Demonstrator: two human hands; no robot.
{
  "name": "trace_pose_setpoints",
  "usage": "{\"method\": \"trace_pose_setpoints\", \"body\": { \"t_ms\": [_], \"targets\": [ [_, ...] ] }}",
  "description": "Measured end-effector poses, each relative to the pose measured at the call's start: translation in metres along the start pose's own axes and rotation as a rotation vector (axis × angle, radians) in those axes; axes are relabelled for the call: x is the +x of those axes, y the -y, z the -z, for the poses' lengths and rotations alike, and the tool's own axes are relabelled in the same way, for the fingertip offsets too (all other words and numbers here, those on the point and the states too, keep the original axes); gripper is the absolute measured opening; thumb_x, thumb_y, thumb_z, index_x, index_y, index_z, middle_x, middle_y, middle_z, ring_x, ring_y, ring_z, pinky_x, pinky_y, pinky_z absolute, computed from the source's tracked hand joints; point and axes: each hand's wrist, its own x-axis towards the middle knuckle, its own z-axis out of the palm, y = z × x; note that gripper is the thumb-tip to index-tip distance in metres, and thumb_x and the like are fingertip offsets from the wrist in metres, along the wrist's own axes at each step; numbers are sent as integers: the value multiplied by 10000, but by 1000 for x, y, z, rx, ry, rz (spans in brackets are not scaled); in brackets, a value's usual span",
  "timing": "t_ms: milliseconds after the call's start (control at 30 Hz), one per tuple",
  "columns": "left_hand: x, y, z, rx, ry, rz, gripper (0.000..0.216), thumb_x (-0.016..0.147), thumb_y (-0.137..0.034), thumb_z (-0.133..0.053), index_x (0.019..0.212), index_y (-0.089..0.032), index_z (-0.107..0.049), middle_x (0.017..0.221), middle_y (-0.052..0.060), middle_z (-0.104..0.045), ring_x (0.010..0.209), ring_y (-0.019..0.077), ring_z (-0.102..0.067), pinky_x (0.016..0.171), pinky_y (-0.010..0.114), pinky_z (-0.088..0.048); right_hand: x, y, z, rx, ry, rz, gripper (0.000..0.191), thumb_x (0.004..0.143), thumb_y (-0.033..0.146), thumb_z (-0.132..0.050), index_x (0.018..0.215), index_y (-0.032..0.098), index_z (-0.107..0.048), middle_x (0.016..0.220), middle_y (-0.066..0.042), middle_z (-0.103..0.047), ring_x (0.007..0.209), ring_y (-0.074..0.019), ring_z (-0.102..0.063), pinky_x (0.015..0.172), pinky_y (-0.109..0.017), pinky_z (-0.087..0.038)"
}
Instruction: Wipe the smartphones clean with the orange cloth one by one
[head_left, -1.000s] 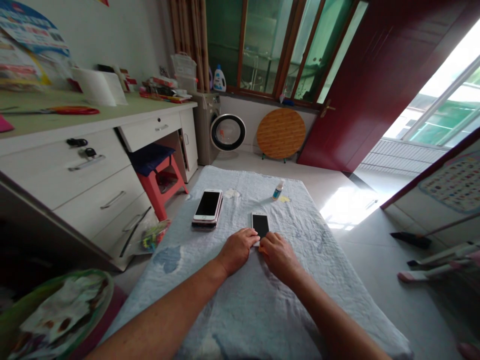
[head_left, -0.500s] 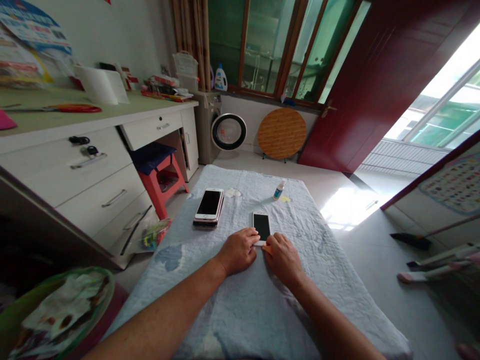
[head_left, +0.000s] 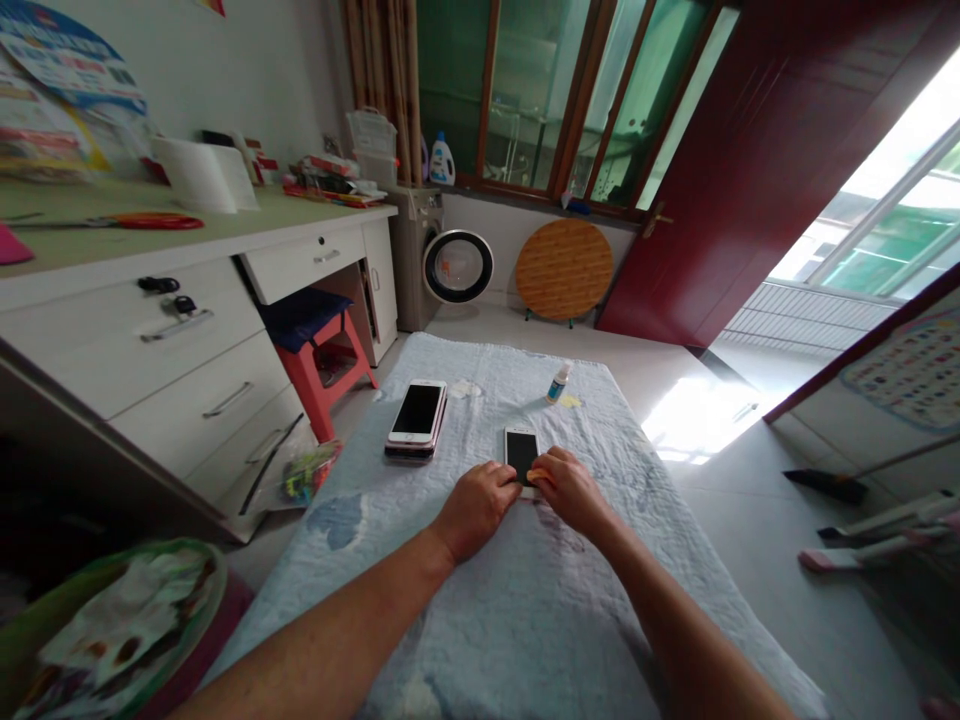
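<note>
A small white phone [head_left: 520,447] with a dark screen lies face up on a pale blue cloth [head_left: 480,600]. My left hand [head_left: 476,508] rests curled against the phone's near left edge, fingertips on it. My right hand [head_left: 571,488] is closed in a pinch on a small yellow-orange thing [head_left: 538,476], pressed on the lower part of the screen. A stack of two phones [head_left: 417,417] lies to the left. A small blue-capped spray bottle [head_left: 556,382] stands at the far side, by a yellow scrap [head_left: 570,401].
A white desk with drawers [head_left: 150,330] runs along the left, a red stool [head_left: 319,355] tucked under it. A green bin of waste [head_left: 112,620] sits at lower left. A washing machine [head_left: 442,262], a round wooden tabletop [head_left: 562,266] and a dark red door [head_left: 750,160] stand beyond. Brooms [head_left: 862,520] lie at the right.
My right hand has moved forward onto the lower part of the phone's screen with the small yellow-orange thing. My left hand stays at the phone's near edge.
</note>
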Motion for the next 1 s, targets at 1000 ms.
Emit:
{"method": "trace_pose_setpoints", "body": {
  "t_ms": [1000],
  "targets": [
    [-8,-34,-12,-56,29,-93,462,886,-304,-596,1273,-97,-450,1302,142,-555,1191,281,-516,1046,401,-427,103,18,-15,-396,325,178,223,895,194,-498,915,190,-720,1018,-113,-591,907,-210,-485,772,-283,-366]
  ]
}}
